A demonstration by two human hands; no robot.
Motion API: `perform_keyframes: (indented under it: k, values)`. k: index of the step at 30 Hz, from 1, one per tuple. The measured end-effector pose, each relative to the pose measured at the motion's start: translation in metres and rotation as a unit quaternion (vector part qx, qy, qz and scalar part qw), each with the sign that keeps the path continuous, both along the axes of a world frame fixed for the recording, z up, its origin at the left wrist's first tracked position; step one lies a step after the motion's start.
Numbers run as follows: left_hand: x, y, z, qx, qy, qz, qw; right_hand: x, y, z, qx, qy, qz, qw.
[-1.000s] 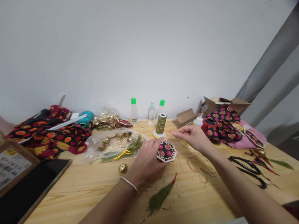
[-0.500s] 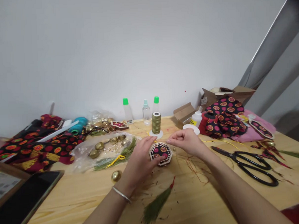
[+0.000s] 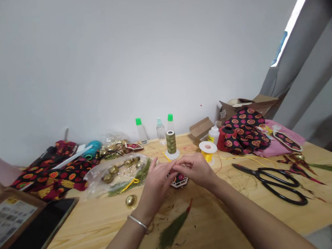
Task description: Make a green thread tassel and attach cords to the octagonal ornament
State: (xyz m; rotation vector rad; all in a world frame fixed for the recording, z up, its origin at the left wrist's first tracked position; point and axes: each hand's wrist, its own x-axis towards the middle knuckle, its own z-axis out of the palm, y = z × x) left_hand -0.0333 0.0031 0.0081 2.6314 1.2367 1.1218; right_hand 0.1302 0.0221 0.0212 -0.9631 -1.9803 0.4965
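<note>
Both hands meet over an octagonal patterned pendant (image 3: 179, 181) in the middle of the table. My left hand (image 3: 158, 181) lies at its left and upper side, with fingers bent towards the other hand; what its fingertips pinch is too small to make out. My right hand (image 3: 195, 170) is at the pendant's upper right, thumb and forefinger pressed together near the left fingertips. Yellow cord (image 3: 166, 157) runs behind the hands. A green tassel (image 3: 173, 229) with a red tip lies in front of them.
Black scissors (image 3: 276, 178) lie at the right. Behind stand a green thread spool (image 3: 171, 142), a yellow cord spool (image 3: 207, 152) and bottles. At the left are a bag of bells (image 3: 115, 170), one loose bell (image 3: 131, 201) and a phone (image 3: 41, 230).
My right hand has moved left to meet my left hand over the pendant, which is now more covered. The yellow cord spool now shows. The camera view has shifted slightly.
</note>
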Motion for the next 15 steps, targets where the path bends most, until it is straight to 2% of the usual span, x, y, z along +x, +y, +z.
perform_keyframes:
  k: [6,9,12,15]
  values:
    - [-0.006,-0.001,0.004,-0.004,-0.012,0.021,1.000,0.007,0.003,0.006,0.071,-0.014,-0.047,0.996]
    - [-0.004,-0.005,0.007,0.009,0.002,0.041,0.999,0.000,-0.001,0.005,0.098,-0.003,-0.015,0.995]
    - [-0.003,-0.007,0.008,0.033,0.022,0.057,0.998,-0.011,-0.006,-0.002,0.037,-0.023,0.040,0.998]
    - [-0.007,-0.005,0.008,0.055,0.035,0.064,0.996,-0.017,-0.007,-0.010,-0.021,-0.058,0.062,0.996]
